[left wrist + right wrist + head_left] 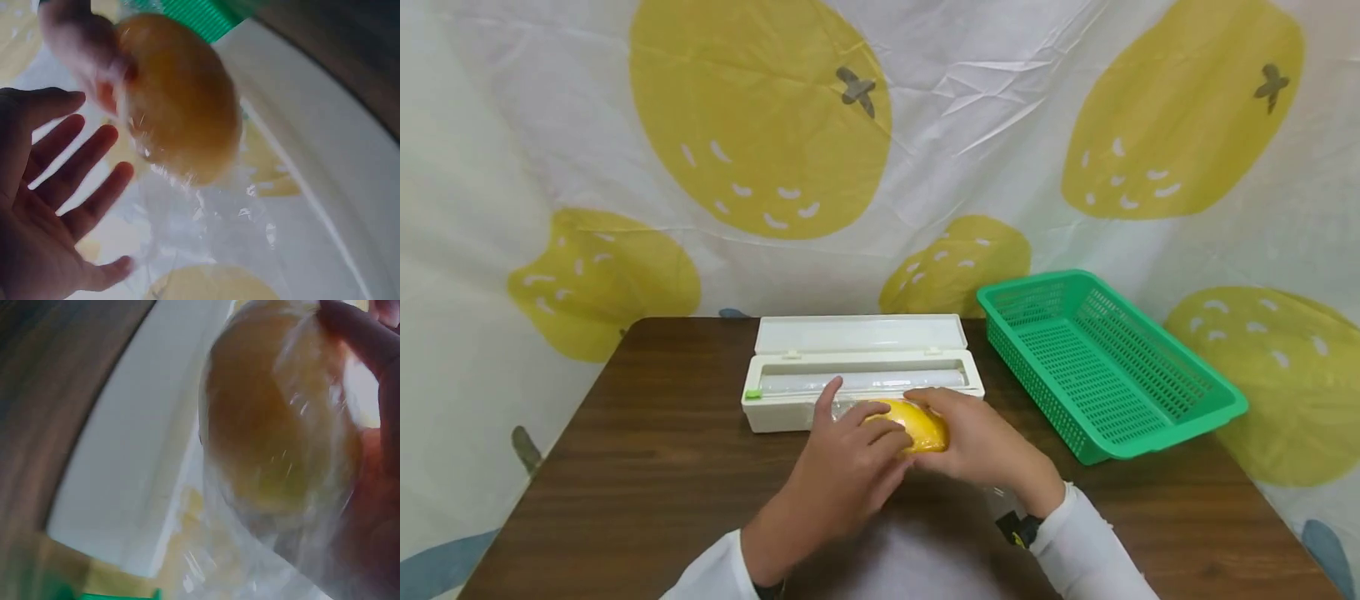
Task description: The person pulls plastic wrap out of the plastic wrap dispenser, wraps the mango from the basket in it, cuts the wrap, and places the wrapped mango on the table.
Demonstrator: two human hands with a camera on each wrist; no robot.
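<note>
A yellow, mango-like fruit (925, 425) is covered in crinkled clear cling film (212, 225), whose loose edges hang off it in both wrist views. My right hand (981, 437) grips the fruit from the right, thumb and fingers on either side. On the left, my left hand (842, 467) has its fingers spread close to the fruit; the left wrist view shows a gap between them and it. Just behind the hands stands a white cling film dispenser (782, 417), its lid (861, 333) raised and a film roll (865, 381) inside.
A green perforated basket (1195, 437) stands at the back right of the dark wooden table (647, 467). Behind the table hangs a white cloth (955, 150) printed with yellow fruit. A small green slider (753, 394) sits on the dispenser's left end.
</note>
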